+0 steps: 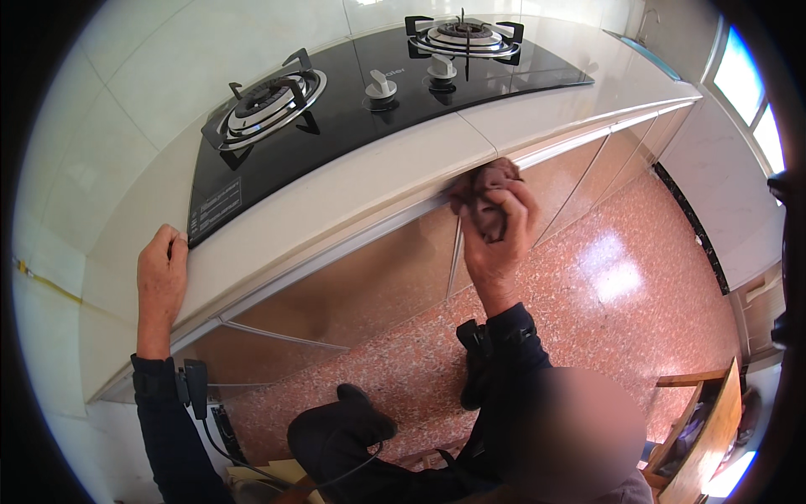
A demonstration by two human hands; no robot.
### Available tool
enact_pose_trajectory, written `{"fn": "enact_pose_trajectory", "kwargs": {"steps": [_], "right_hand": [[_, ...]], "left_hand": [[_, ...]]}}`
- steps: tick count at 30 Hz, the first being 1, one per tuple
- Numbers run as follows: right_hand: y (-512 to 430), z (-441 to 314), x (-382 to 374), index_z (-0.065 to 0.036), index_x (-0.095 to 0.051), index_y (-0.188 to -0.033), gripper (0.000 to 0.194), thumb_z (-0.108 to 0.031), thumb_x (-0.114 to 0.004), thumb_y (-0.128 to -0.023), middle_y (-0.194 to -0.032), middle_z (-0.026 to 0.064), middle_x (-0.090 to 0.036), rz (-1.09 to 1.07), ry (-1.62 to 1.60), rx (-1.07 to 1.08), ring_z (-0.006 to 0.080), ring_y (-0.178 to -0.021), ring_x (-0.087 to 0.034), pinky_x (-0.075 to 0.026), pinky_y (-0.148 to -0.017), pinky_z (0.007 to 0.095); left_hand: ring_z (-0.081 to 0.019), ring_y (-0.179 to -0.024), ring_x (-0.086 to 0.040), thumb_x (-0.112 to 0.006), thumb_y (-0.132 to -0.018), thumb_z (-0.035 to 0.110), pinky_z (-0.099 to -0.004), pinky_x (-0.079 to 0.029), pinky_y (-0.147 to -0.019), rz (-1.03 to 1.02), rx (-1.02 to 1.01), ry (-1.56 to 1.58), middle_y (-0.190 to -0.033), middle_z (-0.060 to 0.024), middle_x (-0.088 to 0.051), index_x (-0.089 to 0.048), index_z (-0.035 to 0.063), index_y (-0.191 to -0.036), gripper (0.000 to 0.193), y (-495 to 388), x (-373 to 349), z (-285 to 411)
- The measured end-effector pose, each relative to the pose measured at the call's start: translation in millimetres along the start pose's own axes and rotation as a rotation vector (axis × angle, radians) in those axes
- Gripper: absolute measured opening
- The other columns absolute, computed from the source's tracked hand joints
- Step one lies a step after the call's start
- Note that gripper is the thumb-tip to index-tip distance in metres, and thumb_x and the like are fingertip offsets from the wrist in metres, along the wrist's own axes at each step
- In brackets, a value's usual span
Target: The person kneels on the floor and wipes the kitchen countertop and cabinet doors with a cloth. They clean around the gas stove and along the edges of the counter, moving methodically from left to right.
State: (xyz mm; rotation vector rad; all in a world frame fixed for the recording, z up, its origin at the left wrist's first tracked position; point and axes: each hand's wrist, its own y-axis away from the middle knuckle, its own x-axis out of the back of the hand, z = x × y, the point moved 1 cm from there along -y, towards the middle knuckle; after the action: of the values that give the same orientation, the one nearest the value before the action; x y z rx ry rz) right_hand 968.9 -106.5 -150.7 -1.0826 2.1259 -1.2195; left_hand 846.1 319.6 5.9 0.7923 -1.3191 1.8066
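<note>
My right hand grips a crumpled brown cloth. The cloth presses against the front edge of the pale countertop, by the metal trim strip above the cabinet doors. Part of the cloth is blurred. On the counter, with its fingers curled in, my left hand rests at the near left corner of the black glass gas hob. Nothing shows inside that hand, though its fingertips are hidden. Two white knobs, the left knob and the right knob, stand on the hob.
The left burner and right burner carry black pan supports. Glossy cabinet doors sit below the counter, above a red speckled floor. A sink edge lies far right. Wooden furniture stands at lower right.
</note>
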Motion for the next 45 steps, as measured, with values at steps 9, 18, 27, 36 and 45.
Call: {"fn": "enact_pose_trajectory", "kwargs": {"steps": [9, 18, 27, 36, 45], "right_hand": [[29, -25, -16, -0.011, -0.074, -0.110, 0.045, 0.002, -0.083, -0.068, -0.127, 0.0121, -0.064, -0.146, 0.057, 0.081, 0.0369, -0.113, -0.062, -0.050, -0.098, 0.0466], [55, -61, -36, -0.015, -0.076, -0.112, 0.055, 0.000, -0.077, -0.059, -0.130, 0.0070, -0.065, -0.277, 0.020, 0.221, 0.0350, -0.093, -0.059, -0.052, -0.079, 0.0433], [84, -102, -63, -0.016, -0.077, -0.109, 0.048, -0.005, -0.076, -0.062, -0.127, 0.0033, -0.066, -0.344, -0.132, 0.284, 0.0299, -0.088, -0.057, -0.051, -0.077, 0.0385], [111, -146, -91, -0.017, -0.075, -0.110, 0.036, -0.015, -0.077, -0.073, -0.131, 0.0007, -0.064, -0.415, -0.238, 0.415, 0.0253, -0.088, -0.059, -0.052, -0.078, 0.0381], [146, -174, -117, -0.018, -0.075, -0.113, 0.036, -0.017, -0.075, -0.078, -0.136, 0.0001, -0.063, -0.423, -0.337, 0.442, 0.0254, -0.102, -0.060, -0.053, -0.084, 0.0406]], "left_hand": [[-0.0245, -0.067, -0.044, -0.058, -0.109, 0.016, -0.0394, -0.044, -0.066, -0.010, -0.011, -0.036, -0.074, -0.0173, -0.049, -0.050, -0.0014, -0.090, 0.027, -1, -1, -1], [-0.0272, -0.068, -0.045, -0.058, -0.109, 0.015, -0.0400, -0.044, -0.067, 0.005, -0.042, -0.024, -0.075, -0.0188, -0.050, -0.050, -0.0017, -0.090, 0.026, -1, -3, -5], [-0.0309, -0.067, -0.049, -0.059, -0.108, 0.023, -0.0425, -0.045, -0.068, 0.010, 0.003, -0.045, -0.075, -0.0198, -0.053, -0.055, -0.0014, -0.092, 0.029, 0, -1, 3], [-0.0372, -0.069, -0.055, -0.060, -0.106, 0.026, -0.0444, -0.047, -0.068, -0.009, 0.075, -0.074, -0.075, -0.0209, -0.059, -0.060, 0.0004, -0.092, 0.030, 1, 2, 12], [-0.0362, -0.065, -0.054, -0.062, -0.105, 0.025, -0.0443, -0.047, -0.067, -0.003, 0.055, -0.050, -0.072, -0.0190, -0.059, -0.060, 0.0001, -0.090, 0.029, 0, 1, 11]]}}
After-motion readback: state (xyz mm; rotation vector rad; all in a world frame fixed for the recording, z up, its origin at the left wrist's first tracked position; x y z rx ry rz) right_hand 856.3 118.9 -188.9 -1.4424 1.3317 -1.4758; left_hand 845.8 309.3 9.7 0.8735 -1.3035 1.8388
